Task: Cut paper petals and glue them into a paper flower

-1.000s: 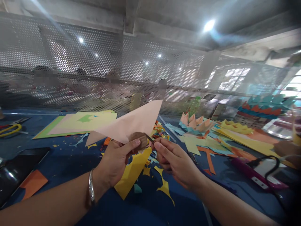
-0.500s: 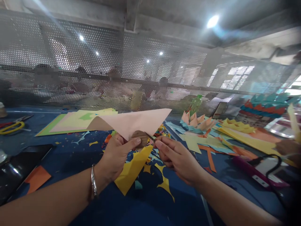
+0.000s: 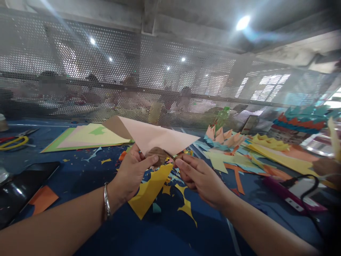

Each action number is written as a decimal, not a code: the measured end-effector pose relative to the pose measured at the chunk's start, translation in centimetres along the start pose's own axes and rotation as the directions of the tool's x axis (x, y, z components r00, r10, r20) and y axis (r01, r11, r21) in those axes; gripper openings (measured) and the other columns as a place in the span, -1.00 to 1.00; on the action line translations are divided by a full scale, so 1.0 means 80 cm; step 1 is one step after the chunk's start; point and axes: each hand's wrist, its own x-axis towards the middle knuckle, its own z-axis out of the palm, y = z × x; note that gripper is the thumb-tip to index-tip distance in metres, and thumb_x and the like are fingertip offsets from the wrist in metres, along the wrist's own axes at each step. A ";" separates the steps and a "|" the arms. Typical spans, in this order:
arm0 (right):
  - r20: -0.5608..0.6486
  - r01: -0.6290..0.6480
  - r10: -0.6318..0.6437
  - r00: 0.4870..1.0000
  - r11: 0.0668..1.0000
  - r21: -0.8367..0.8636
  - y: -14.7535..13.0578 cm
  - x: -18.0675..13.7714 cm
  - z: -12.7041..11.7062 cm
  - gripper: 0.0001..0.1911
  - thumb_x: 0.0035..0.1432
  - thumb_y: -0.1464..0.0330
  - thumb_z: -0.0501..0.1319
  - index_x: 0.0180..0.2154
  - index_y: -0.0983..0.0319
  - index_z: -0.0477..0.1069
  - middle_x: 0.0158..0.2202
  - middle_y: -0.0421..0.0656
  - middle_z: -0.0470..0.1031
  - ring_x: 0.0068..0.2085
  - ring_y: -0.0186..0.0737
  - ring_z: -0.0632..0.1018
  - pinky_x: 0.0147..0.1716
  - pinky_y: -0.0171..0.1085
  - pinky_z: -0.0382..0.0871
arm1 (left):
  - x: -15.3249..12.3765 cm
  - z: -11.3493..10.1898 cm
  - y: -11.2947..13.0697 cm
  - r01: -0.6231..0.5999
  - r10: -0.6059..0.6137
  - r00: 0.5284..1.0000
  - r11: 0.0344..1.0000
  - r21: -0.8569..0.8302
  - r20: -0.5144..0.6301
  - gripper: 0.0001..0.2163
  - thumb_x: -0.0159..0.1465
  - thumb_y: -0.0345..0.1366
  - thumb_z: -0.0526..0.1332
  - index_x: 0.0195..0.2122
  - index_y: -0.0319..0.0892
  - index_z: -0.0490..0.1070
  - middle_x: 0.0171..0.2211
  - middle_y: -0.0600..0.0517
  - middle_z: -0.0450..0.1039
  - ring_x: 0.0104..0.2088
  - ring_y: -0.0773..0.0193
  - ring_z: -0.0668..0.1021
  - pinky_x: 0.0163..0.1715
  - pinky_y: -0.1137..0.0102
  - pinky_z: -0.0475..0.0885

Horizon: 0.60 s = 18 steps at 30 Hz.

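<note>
My left hand (image 3: 130, 172), a silver bangle on its wrist, pinches a pale pink sheet of paper (image 3: 157, 135) together with a brown rounded flat piece (image 3: 158, 156). The thumb presses that piece against the paper's near side. My right hand (image 3: 195, 174) is closed around a thin dark tool (image 3: 169, 155); its tip meets the edge of the brown piece and the paper. Whether the tool is a pencil or a blade cannot be made out. Below the hands lie a yellow cut sheet (image 3: 150, 190) and yellow scraps (image 3: 188, 208).
Stacked coloured paper (image 3: 87, 137) lies at left, near yellow-handled scissors (image 3: 16, 142) and a black shiny flat object (image 3: 23, 186). At right are folded paper crowns (image 3: 223, 135), paper strips (image 3: 236, 177) and a purple power strip (image 3: 295, 199). A perforated metal screen (image 3: 165, 81) stands behind.
The pink paper has tilted: its left corner has risen and its right corner has dropped. The brown piece turned slightly with it. Both hands have stayed nearly in place.
</note>
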 end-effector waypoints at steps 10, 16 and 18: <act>-0.016 -0.021 0.021 1.000 1.000 -0.009 -0.007 -0.002 0.003 -0.61 0.10 0.03 0.15 -0.46 0.21 0.17 -0.66 -0.42 -0.08 -0.66 -0.49 -0.07 -0.73 -0.45 -0.25 | 0.001 0.000 0.001 -0.021 0.021 1.000 1.000 0.022 0.000 -0.66 0.04 -0.56 0.28 -0.12 -0.22 0.40 -0.21 -0.07 0.56 -0.26 0.27 0.57 -0.23 0.45 0.41; -0.019 -0.021 0.021 1.000 1.000 0.004 -0.003 -0.002 0.002 -0.63 0.13 0.05 0.14 -0.45 0.21 0.20 -0.67 -0.42 -0.06 -0.66 -0.48 -0.05 -0.71 -0.42 -0.24 | 0.002 -0.002 -0.001 0.002 -0.002 1.000 0.999 0.043 0.012 -0.65 0.06 -0.54 0.28 -0.11 -0.19 0.40 -0.28 -0.04 0.57 -0.30 0.27 0.57 -0.25 0.43 0.42; -0.019 -0.021 0.021 1.000 1.000 0.008 -0.001 -0.002 0.002 -0.64 0.14 0.06 0.13 -0.45 0.21 0.20 -0.67 -0.42 -0.06 -0.65 -0.48 -0.05 -0.71 -0.43 -0.23 | 0.002 -0.001 0.000 0.002 -0.002 1.000 0.999 0.050 0.010 -0.68 0.07 -0.54 0.27 -0.14 -0.18 0.41 -0.31 -0.02 0.56 -0.31 0.29 0.56 -0.25 0.44 0.41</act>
